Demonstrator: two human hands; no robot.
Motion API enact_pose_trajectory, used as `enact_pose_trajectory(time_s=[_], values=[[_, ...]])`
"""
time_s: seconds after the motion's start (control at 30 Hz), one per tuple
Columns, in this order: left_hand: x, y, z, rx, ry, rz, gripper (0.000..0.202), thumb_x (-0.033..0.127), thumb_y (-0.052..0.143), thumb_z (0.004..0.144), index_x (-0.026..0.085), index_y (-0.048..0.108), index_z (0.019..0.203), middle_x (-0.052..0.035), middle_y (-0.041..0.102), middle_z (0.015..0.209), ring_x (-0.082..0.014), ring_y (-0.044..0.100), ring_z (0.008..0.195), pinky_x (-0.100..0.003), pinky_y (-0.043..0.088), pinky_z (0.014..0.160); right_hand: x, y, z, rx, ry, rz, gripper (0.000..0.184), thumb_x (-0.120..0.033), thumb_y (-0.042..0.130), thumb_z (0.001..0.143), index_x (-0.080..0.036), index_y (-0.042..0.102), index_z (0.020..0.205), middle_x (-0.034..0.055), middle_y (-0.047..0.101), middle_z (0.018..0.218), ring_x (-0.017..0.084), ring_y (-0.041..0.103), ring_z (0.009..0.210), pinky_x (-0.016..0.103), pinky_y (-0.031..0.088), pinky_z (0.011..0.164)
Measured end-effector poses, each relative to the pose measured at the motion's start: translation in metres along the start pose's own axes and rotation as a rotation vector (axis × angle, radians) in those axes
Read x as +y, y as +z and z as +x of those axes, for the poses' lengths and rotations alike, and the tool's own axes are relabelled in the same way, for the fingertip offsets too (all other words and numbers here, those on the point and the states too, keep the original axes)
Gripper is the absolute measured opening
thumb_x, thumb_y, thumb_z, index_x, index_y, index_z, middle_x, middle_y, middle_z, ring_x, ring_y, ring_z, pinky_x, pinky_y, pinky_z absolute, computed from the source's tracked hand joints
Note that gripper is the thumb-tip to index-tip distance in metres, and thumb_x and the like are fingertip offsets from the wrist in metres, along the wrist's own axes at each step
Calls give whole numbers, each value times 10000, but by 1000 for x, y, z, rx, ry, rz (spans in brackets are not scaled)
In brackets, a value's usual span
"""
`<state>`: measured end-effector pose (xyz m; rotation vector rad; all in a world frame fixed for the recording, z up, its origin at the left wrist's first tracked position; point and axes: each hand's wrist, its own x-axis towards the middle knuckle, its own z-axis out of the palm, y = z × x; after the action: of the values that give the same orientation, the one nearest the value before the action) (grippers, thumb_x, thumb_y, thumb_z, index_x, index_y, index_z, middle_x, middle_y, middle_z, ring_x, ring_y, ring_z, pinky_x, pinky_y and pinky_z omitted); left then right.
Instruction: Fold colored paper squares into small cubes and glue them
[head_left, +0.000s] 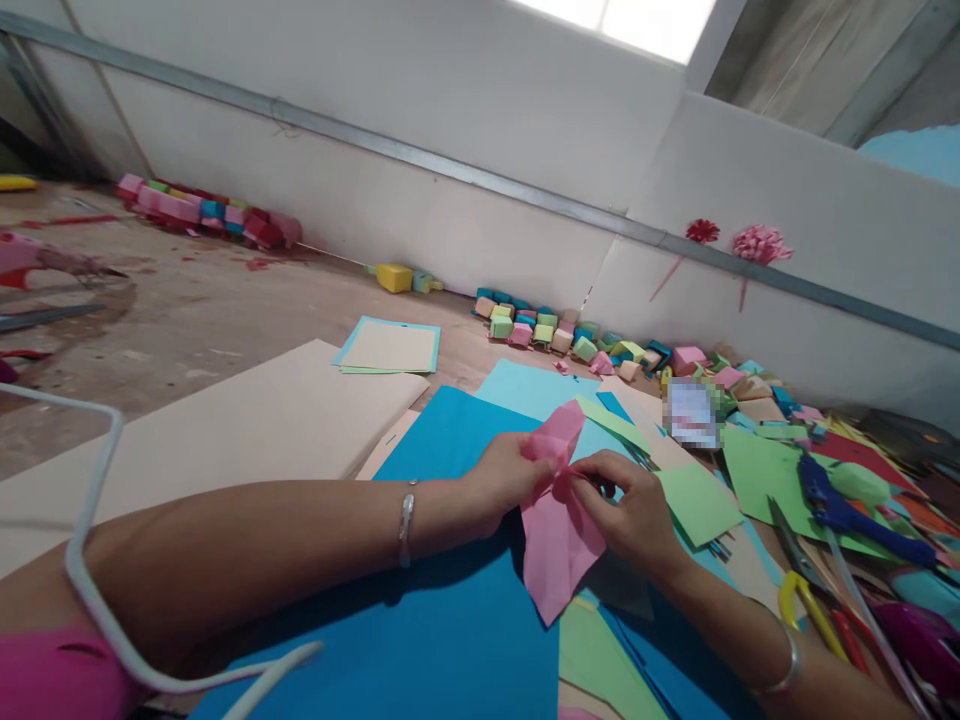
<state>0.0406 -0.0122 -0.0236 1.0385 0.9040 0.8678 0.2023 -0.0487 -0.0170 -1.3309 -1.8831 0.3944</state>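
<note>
A creased piece of pink paper (pixel 559 550) is held up above a large blue sheet (pixel 450 620). My left hand (pixel 506 480) grips its upper left part, thumb and fingers closed on the paper. With thumb and forefinger my right hand (pixel 626 500) pinches the same paper near its middle, where it is gathered. The lower end hangs loose as a wide flap. Right behind my right hand lies a light green paper square (pixel 699 503).
Scissors (pixel 806 570) and a blue glue gun (pixel 855 515) lie at the right among paper scraps. Folded paper cubes (pixel 544 325) line the wall. A white bent rod (pixel 94 500) crosses the left foreground. Another person's hand (pixel 71 262) shows at far left, near scissors (pixel 49 316).
</note>
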Motion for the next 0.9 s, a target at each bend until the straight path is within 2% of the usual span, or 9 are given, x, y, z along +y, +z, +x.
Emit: enact_pose_trajectory(time_s=[0.13, 0.2, 0.37, 0.47, 0.57, 0.67, 0.77, 0.83, 0.9], values=[[-4, -1, 2, 104, 41, 39, 159, 120, 641, 626, 147, 617, 781, -15, 638, 656, -149, 596, 585, -211, 428, 490, -5, -1, -5, 33, -64, -15, 104, -199, 551, 829, -199, 649, 793, 23, 628, 715, 145, 512, 615, 291, 411, 593], [-2, 1, 1, 116, 34, 45, 206, 108, 624, 629, 157, 613, 829, -8, 644, 672, -147, 595, 578, -215, 435, 495, -6, -1, -6, 47, -61, -23, 92, -191, 544, 825, -202, 634, 809, 16, 612, 709, 143, 496, 607, 290, 408, 590], [3, 7, -7, 23, 31, 9, 193, 144, 648, 660, 127, 663, 851, -46, 680, 748, -164, 619, 643, -241, 460, 564, -1, 0, -3, -4, -23, -32, 121, -159, 526, 809, -202, 635, 783, 28, 616, 755, 151, 517, 648, 294, 409, 611], [3, 9, -9, -13, 43, 23, 195, 136, 645, 658, 127, 684, 849, -26, 676, 715, -153, 603, 633, -227, 439, 558, 4, 1, 0, 6, -18, -40, 128, -151, 534, 785, -202, 651, 801, 41, 628, 835, 162, 547, 719, 292, 419, 634], [2, 10, -9, -35, 47, 34, 169, 138, 635, 668, 142, 692, 827, -28, 683, 713, -163, 609, 642, -227, 436, 545, 7, 2, 1, 55, 64, -6, 85, -169, 561, 760, -200, 600, 829, 31, 629, 827, 158, 551, 698, 280, 419, 603], [3, 9, -9, -67, 54, 40, 156, 213, 662, 714, 143, 703, 847, -58, 705, 795, -188, 636, 711, -243, 462, 584, 8, 2, 3, 50, 182, 162, 209, -210, 611, 736, -198, 552, 936, 14, 632, 792, 150, 555, 646, 264, 424, 564], [4, 8, -9, -77, 55, 55, 228, 284, 704, 724, 143, 696, 904, -73, 708, 862, -197, 648, 761, -254, 476, 622, 7, 1, 4, -23, 229, 267, 199, -231, 600, 744, -181, 602, 936, 26, 647, 790, 163, 577, 683, 265, 437, 579], [3, 7, -9, -44, 48, 68, 268, 312, 760, 678, 145, 675, 869, -65, 697, 817, -195, 646, 735, -256, 471, 600, 4, -1, 4, -46, 247, 267, 151, -224, 571, 748, -171, 649, 866, 33, 657, 778, 165, 575, 682, 269, 437, 582], [1, 7, -7, 4, 38, 73, 269, 302, 792, 637, 147, 650, 805, -49, 680, 753, -185, 635, 685, -256, 461, 574, 2, -2, 4, -49, 263, 252, 178, -224, 557, 748, -166, 679, 863, 33, 669, 772, 164, 570, 660, 272, 435, 571]])
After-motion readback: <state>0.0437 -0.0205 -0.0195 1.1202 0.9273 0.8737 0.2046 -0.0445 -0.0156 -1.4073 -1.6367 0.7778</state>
